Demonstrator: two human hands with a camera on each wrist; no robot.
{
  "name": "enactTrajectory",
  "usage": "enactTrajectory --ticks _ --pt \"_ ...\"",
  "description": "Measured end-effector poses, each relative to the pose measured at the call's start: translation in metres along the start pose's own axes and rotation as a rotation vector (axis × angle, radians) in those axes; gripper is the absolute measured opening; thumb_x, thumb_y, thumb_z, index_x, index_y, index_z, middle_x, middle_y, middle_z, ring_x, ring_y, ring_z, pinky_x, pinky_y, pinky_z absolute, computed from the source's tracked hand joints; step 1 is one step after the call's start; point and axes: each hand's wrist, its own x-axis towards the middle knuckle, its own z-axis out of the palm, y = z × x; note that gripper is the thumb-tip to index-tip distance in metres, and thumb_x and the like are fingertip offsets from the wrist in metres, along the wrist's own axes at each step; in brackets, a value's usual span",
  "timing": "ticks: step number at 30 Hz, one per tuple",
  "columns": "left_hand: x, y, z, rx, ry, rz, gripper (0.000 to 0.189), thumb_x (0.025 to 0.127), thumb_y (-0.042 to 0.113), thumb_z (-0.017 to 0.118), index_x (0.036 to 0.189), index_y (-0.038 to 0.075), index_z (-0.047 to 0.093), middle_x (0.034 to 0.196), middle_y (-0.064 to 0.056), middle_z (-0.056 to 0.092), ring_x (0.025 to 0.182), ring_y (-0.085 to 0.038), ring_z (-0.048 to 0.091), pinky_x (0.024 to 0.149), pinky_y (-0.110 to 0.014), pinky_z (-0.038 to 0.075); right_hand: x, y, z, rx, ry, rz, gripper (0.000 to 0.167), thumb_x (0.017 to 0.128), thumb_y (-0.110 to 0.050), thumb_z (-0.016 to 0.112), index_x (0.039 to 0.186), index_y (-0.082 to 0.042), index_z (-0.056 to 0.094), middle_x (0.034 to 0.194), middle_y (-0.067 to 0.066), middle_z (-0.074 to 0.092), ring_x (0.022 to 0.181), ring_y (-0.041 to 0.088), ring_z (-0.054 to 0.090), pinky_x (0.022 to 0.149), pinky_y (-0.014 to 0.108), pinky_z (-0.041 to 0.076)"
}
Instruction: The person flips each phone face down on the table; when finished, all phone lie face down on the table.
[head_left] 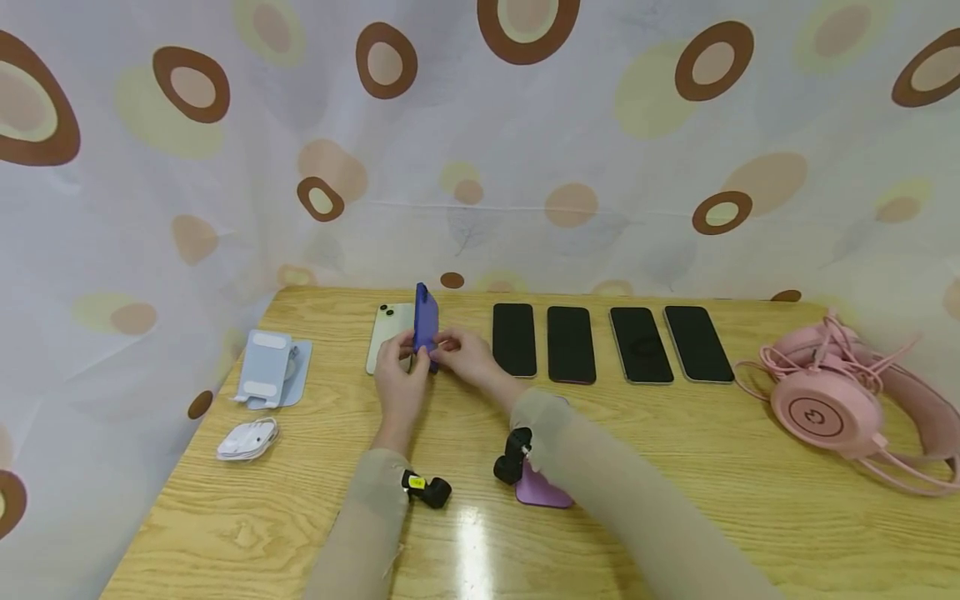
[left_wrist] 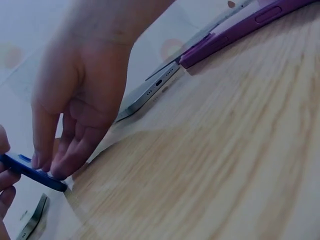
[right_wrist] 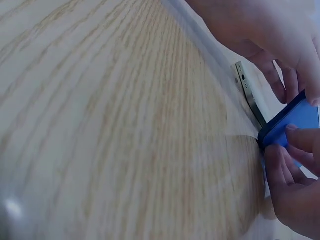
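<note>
Above the table, beside a pale green phone (head_left: 381, 333) lying back side up, a blue phone (head_left: 426, 321) stands nearly upright. My left hand (head_left: 401, 379) grips its left side near the lower end. From the other side, my right hand (head_left: 467, 358) pinches the lower corner between thumb and fingers. The right wrist view shows the right thumb on the blue face (right_wrist: 298, 120) of the phone. In the left wrist view, the right hand (left_wrist: 82, 100) reaches down to that phone, while only some left fingers (left_wrist: 5, 177) show at the edge.
Several phones with dark screens, such as this black one (head_left: 514, 340), lie in a row to the right. A purple phone (head_left: 542, 492) is partly under my right forearm. Pink headphones (head_left: 828, 408) sit far right. At left are a light blue phone stand (head_left: 266, 367) and coiled white earphones (head_left: 247, 439).
</note>
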Motion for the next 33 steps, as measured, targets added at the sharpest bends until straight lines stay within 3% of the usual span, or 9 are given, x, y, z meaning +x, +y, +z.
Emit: enactTrajectory --ticks 5,11,17,23,29,33 --pt "0.001 -0.001 -0.001 0.031 0.026 -0.063 0.027 0.087 0.003 0.063 0.113 -0.003 0.063 0.101 -0.016 0.061 0.09 -0.029 0.059 0.081 -0.041 0.051 -0.001 0.001 0.001 -0.037 0.002 0.021 0.027 0.089 -0.016 0.069 0.113 -0.005 0.066 0.096 0.008 0.066 0.089 0.019 0.06 0.074 0.027 0.051" --pt "0.002 0.0 -0.001 0.03 0.004 -0.127 0.028 0.085 0.003 0.067 0.112 -0.003 0.065 0.1 -0.016 0.064 0.087 -0.028 0.062 0.078 -0.04 0.053 -0.005 -0.003 -0.01 -0.127 -0.041 0.013 0.032 0.088 -0.017 0.07 0.116 -0.003 0.064 0.099 0.01 0.066 0.092 0.021 0.061 0.078 0.03 0.051" --pt "0.002 0.0 -0.001 0.054 -0.095 -0.158 0.026 0.083 0.002 0.069 0.109 -0.005 0.068 0.098 -0.018 0.065 0.088 -0.03 0.064 0.078 -0.039 0.055 -0.005 0.002 -0.026 -0.22 -0.044 -0.006 0.031 0.083 -0.013 0.073 0.112 -0.003 0.066 0.091 0.007 0.066 0.084 0.019 0.061 0.073 0.028 0.05" --pt "0.0 -0.002 0.0 0.127 -0.189 -0.127 0.027 0.082 0.002 0.071 0.108 -0.007 0.067 0.096 -0.017 0.064 0.086 -0.029 0.063 0.077 -0.038 0.053 -0.009 0.0 -0.035 -0.29 -0.057 -0.003 0.029 0.081 -0.008 0.076 0.107 -0.002 0.067 0.087 0.006 0.065 0.084 0.02 0.06 0.077 0.03 0.049" --pt "-0.001 -0.002 0.001 0.22 -0.325 -0.127 0.034 0.085 0.006 0.068 0.114 -0.01 0.061 0.099 -0.016 0.058 0.089 -0.027 0.058 0.081 -0.036 0.051 -0.01 -0.002 -0.039 -0.368 -0.072 -0.003 0.028 0.081 -0.007 0.076 0.107 -0.001 0.066 0.085 0.006 0.061 0.081 0.02 0.057 0.076 0.03 0.048" --pt "-0.001 0.0 0.001 0.271 -0.373 -0.094 0.035 0.086 0.008 0.067 0.116 -0.009 0.06 0.102 -0.015 0.056 0.092 -0.027 0.056 0.083 -0.037 0.05 -0.01 -0.003 -0.041 -0.406 -0.079 -0.019 0.029 0.081 -0.007 0.076 0.107 0.0 0.066 0.084 0.006 0.061 0.081 0.019 0.057 0.078 0.029 0.047"
